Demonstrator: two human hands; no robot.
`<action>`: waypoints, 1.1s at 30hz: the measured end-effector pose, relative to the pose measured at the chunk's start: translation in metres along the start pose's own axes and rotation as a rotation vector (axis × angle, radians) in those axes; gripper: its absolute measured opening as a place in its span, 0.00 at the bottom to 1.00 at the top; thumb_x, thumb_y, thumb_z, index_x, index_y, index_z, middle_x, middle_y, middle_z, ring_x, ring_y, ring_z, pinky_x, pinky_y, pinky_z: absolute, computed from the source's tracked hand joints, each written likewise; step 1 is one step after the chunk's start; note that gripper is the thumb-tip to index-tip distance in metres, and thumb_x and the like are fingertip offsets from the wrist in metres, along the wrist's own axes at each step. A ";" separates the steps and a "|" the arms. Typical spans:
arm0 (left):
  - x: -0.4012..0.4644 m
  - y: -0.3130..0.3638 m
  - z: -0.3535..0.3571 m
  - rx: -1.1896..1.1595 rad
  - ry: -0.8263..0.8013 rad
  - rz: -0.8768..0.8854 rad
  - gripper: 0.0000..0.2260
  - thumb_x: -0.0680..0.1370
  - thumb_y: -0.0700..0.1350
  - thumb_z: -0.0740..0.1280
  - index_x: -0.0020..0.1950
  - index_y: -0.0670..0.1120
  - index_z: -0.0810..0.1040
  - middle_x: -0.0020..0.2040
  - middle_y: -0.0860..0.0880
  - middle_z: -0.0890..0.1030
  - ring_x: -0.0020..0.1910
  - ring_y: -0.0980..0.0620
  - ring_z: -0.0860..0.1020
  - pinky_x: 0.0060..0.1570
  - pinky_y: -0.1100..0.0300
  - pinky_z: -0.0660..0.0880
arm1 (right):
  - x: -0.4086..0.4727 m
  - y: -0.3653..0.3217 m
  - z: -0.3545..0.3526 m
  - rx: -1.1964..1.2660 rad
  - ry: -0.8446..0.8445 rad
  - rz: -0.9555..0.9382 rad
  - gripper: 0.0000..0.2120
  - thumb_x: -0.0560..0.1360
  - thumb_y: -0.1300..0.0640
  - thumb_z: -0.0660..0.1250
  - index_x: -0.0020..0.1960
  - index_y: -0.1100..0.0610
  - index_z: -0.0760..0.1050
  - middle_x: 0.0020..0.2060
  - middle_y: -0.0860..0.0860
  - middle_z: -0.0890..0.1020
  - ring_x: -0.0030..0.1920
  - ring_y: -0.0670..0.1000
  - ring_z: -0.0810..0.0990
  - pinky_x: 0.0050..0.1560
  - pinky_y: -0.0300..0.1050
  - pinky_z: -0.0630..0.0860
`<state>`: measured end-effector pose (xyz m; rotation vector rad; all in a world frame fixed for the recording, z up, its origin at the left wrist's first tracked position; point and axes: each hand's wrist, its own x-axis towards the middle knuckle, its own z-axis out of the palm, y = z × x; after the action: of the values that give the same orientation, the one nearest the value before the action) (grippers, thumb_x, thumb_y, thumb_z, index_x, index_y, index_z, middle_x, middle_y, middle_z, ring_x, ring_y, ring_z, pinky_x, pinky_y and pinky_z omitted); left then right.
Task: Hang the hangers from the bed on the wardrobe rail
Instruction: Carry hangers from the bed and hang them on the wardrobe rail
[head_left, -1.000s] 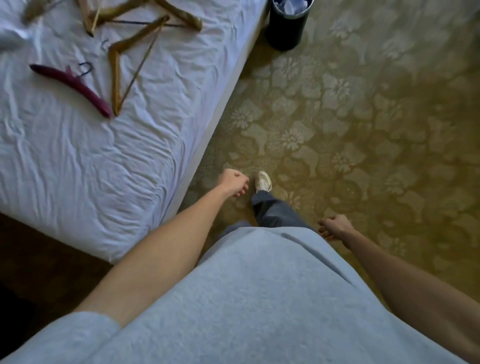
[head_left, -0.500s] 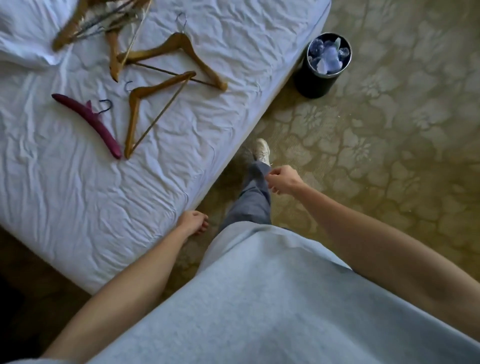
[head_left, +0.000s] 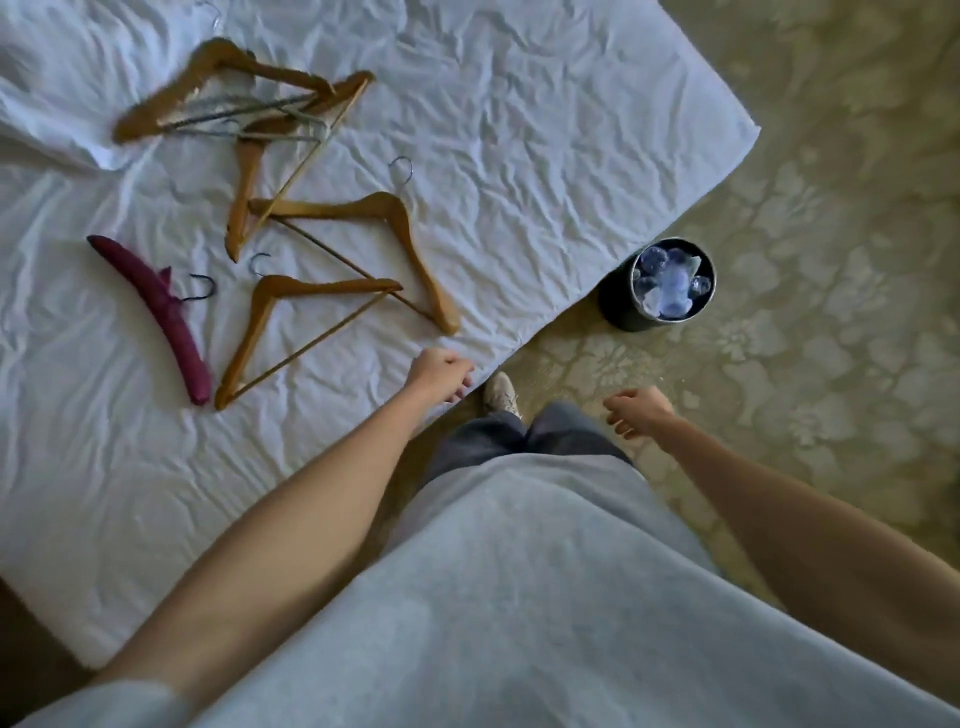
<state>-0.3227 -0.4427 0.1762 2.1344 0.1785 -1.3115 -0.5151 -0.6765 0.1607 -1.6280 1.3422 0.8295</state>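
While the person is standing at the corner of the bed (head_left: 519, 130), both hands are hanging empty: the left hand (head_left: 439, 371) is hovering over the bed's near edge with fingers loosely curled around nothing, and the right hand (head_left: 636, 413) is hanging over the carpet, likewise loosely curled and holding nothing. Lying just beyond the left hand, farther onto the bed, is the nearest wooden hanger (head_left: 291, 332), its long axis running slantwise across the sheet and its hook pointing away from the bed's edge. A second wooden hanger (head_left: 395, 234) is crossing it, with one arm ending just ahead of the left hand. By my judgement the left hand is the nearer one for the coming pickup. Counting across the bed: one padded maroon hanger (head_left: 156, 312) beside the nearest wooden one, and about four wooden hangers in all, two tangled in a pile (head_left: 249, 104) with thin wire ones whose number I cannot tell. One dark bin (head_left: 657, 283) is standing on the carpet beside the bed. No wardrobe rail is showing.
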 end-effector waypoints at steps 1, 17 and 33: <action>0.007 0.027 0.000 -0.017 -0.003 0.037 0.08 0.80 0.43 0.65 0.45 0.43 0.82 0.36 0.48 0.83 0.30 0.53 0.78 0.26 0.66 0.74 | 0.008 -0.008 -0.014 -0.007 0.000 0.012 0.11 0.79 0.58 0.66 0.54 0.64 0.82 0.37 0.55 0.83 0.33 0.52 0.79 0.38 0.46 0.79; 0.118 0.071 -0.079 -0.451 0.435 -0.396 0.10 0.77 0.43 0.65 0.39 0.42 0.83 0.35 0.45 0.84 0.30 0.50 0.81 0.32 0.61 0.78 | 0.125 -0.270 -0.029 -0.480 -0.281 -0.330 0.08 0.78 0.58 0.65 0.51 0.61 0.81 0.37 0.54 0.85 0.32 0.50 0.80 0.34 0.41 0.78; 0.275 -0.058 -0.147 -0.589 0.662 -0.601 0.30 0.75 0.65 0.67 0.58 0.38 0.82 0.53 0.42 0.85 0.46 0.43 0.86 0.48 0.52 0.83 | 0.220 -0.360 0.192 -0.729 0.006 -0.573 0.20 0.74 0.39 0.66 0.53 0.56 0.76 0.44 0.52 0.80 0.45 0.57 0.80 0.41 0.49 0.74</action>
<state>-0.0979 -0.3673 -0.0348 1.9497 1.3769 -0.6330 -0.1135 -0.5705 -0.0446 -2.4081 0.5053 1.0025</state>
